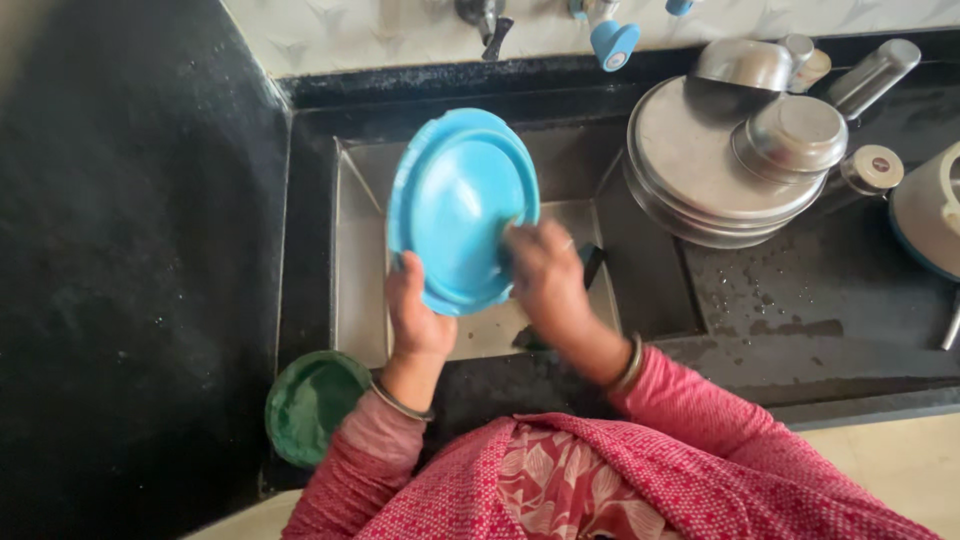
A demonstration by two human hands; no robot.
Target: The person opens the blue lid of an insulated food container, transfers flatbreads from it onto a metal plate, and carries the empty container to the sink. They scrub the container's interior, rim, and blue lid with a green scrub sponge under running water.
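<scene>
A round blue plastic plate (455, 205) is held tilted over the steel sink (360, 260). My left hand (415, 315) grips its lower left rim. Blurred with motion, my right hand (545, 275) presses against the plate's lower right edge; something dark shows under its fingers, too blurred to name. Both wrists carry metal bangles, and the sleeves are pink.
A green round container (312, 402) sits on the black counter's front left corner. Stacked steel plates and bowls (735, 160) stand to the right of the sink, with a steel tumbler (872, 75) and a white pot (930, 210) beyond. A tap (490, 25) hangs above.
</scene>
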